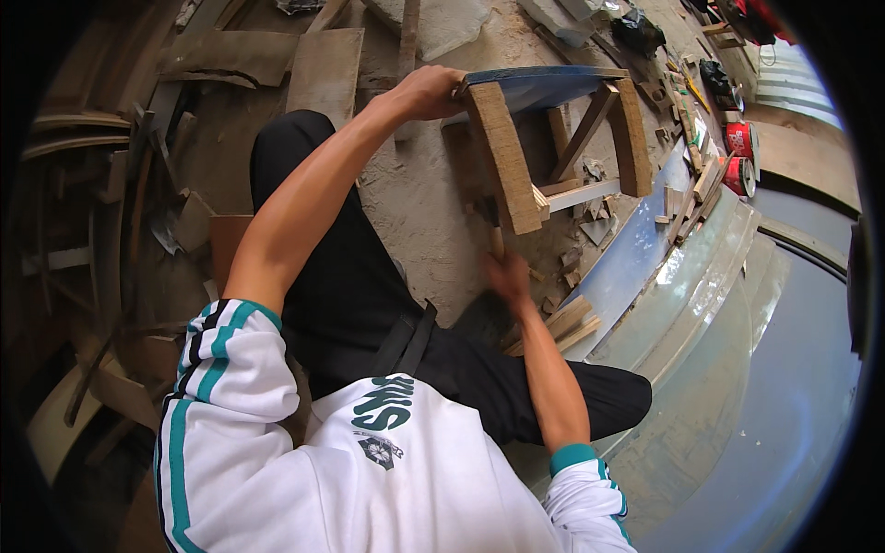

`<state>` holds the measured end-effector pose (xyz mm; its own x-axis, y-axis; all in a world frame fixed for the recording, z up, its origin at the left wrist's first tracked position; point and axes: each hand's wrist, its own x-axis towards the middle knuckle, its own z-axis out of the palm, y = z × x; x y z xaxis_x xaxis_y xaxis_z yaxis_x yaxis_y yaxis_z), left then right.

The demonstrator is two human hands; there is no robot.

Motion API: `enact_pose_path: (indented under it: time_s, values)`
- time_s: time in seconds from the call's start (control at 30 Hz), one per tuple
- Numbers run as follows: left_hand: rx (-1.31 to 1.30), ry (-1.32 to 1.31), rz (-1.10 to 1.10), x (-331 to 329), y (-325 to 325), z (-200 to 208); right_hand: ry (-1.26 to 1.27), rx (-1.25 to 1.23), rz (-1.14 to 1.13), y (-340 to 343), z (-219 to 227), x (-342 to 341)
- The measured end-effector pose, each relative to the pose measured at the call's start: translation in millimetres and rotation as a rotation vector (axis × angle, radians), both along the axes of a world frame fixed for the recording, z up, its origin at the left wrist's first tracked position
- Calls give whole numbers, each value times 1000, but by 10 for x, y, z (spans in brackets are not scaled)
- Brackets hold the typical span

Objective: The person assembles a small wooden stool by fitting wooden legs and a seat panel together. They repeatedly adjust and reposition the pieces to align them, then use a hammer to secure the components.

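Observation:
A small wooden stool [502, 157] with a blue top is tipped on its side in front of me, its thick legs toward my right. My left hand [429, 92] is closed around the near left edge of the blue top [544, 85]. Below the nearest leg, my right hand [507, 276] grips the pale handle of what looks like a hammer [498, 241]. Its dark head is beside the leg's lower end and partly hidden. A slanting brace and a pale crossbar [583, 195] join the legs.
Loose boards [323, 74] and offcuts litter the dusty floor. Wood scraps pile up at the left. On the right lie a blue-white sheet [627, 249], wood sticks [573, 318] and glass-like panels [701, 350]. Red cans [740, 138] and a black bag [638, 33] stand farther off.

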<state>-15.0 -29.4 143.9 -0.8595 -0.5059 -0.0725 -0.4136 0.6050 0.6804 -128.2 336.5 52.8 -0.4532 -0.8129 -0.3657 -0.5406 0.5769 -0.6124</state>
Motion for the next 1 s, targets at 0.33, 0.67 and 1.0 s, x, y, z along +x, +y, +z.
enact_pose_path:
  time_s: [0.33,0.67,1.0]
  values:
    - [1695,18,898,85,283,-22,-42,454,-249,241,1479,-1135]
    - [1949,806,652,-381,709,135,-121,-59,-757,195,1730,-1908]
    - [1267,487,462,-32,1176,521,-517,-495,-757,-169,1859,-2029]
